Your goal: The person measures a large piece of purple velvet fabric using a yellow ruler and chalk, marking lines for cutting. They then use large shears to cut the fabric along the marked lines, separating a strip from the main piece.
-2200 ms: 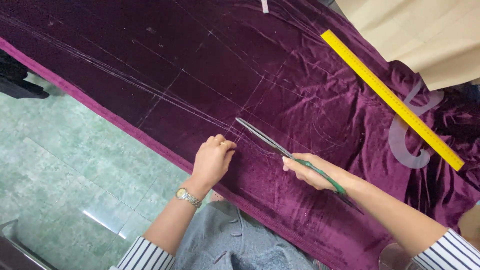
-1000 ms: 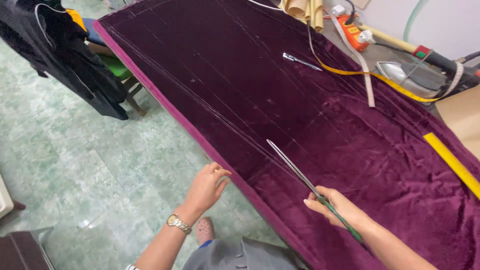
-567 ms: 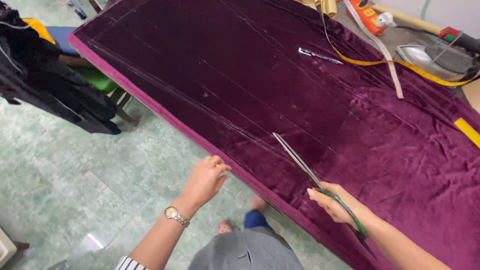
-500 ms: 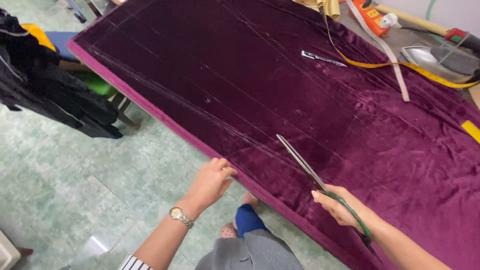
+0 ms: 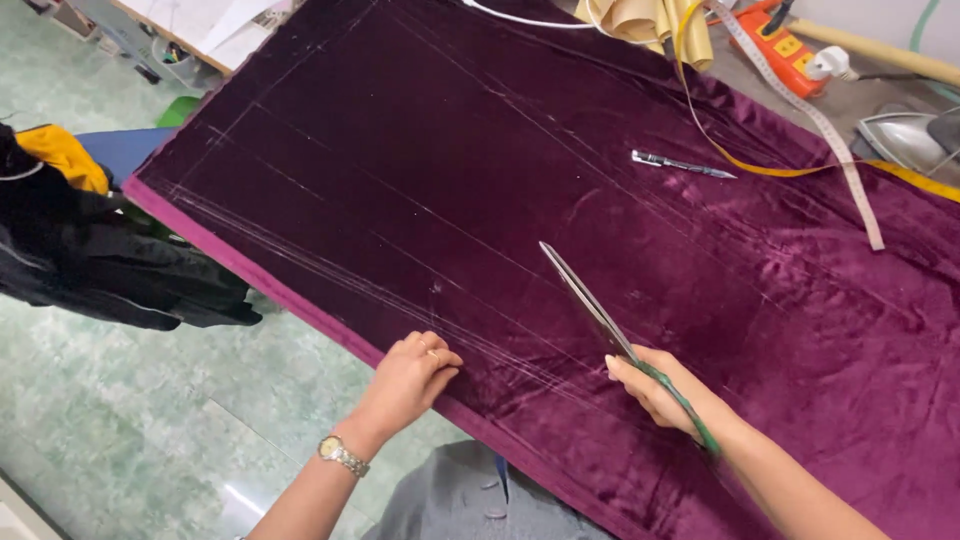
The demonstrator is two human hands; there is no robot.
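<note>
Across the table, seen from the head camera, lies purple velvet fabric [image 5: 560,200] marked with chalk lines. Left hand [image 5: 408,378] rests fingers curled on its near edge. Right hand [image 5: 660,392] grips closed long scissors [image 5: 590,305], blades angled over the cloth. Beyond lie a small cutter [image 5: 680,163] and tape measure [image 5: 830,150].

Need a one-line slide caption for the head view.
Right hand holds scissors over chalk-marked purple velvet; left hand rests on its near edge.

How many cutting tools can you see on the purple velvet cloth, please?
2: long steel scissors with green handles in the right hand, and a small metal cutter lying further up the cloth; others may be hidden.
</note>
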